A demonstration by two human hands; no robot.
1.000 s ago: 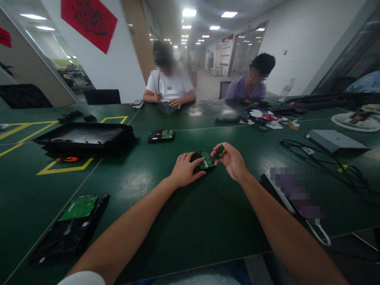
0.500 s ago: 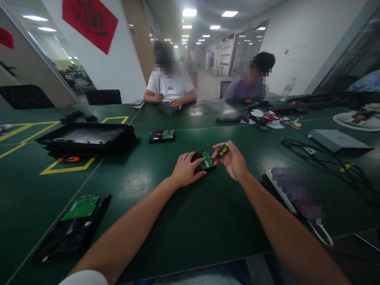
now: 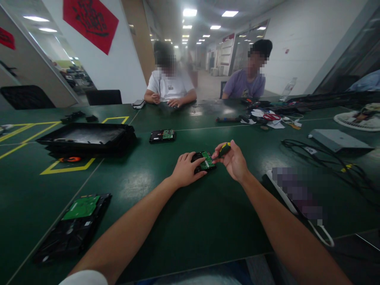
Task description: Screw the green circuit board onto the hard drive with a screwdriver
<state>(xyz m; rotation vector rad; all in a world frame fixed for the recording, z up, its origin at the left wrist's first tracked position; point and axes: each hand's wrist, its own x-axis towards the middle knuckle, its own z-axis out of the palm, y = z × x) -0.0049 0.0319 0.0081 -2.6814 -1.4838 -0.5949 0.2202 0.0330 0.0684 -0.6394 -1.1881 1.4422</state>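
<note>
A small hard drive with a green circuit board [image 3: 208, 160] lies on the green table in front of me. My left hand [image 3: 187, 169] grips its left part, fingers over the top and thumb along the near edge. In my right hand [image 3: 233, 161] is a screwdriver with a yellow and dark green handle [image 3: 225, 149], held at a slant. The screwdriver's tip is near the board's right side; whether it touches is too small to tell. Another hard drive [image 3: 162, 135] lies farther back, and a larger-looking one [image 3: 74, 225] at the near left.
Black trays [image 3: 86, 138] are stacked at the left, with an orange-handled tool [image 3: 70, 159] beside them. At the right are a phone [image 3: 297, 194], black cables [image 3: 323, 158] and a grey box [image 3: 340, 141]. Two people sit across the table [image 3: 166, 245].
The screwdriver handle has tilted slightly and my right fingers have shifted on it. Across the table, the person in purple has raised their head. My left hand has stayed in place.
</note>
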